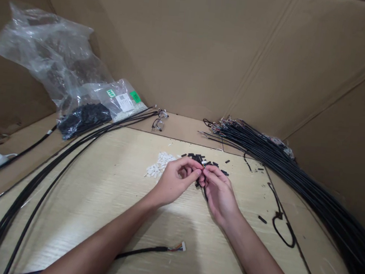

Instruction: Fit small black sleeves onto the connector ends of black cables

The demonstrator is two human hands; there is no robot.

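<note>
My left hand (176, 181) and my right hand (217, 192) meet over the middle of a pale wooden table (99, 198). Both are closed in a pinch on the end of a thin black cable (204, 194), which drops down under my right hand. The pinched tip is tiny and I cannot make out its details. Just beyond my fingers lies a scatter of small black sleeves (214, 162). A heap of small white connector housings (160, 164) sits to their left.
A thick bundle of black cables (295, 169) runs along the right, another bundle (54, 163) sweeps across the left. Clear plastic bags (76, 96) of parts stand at the back left. One cable with a connector end (171, 249) lies near me. Cardboard walls surround the table.
</note>
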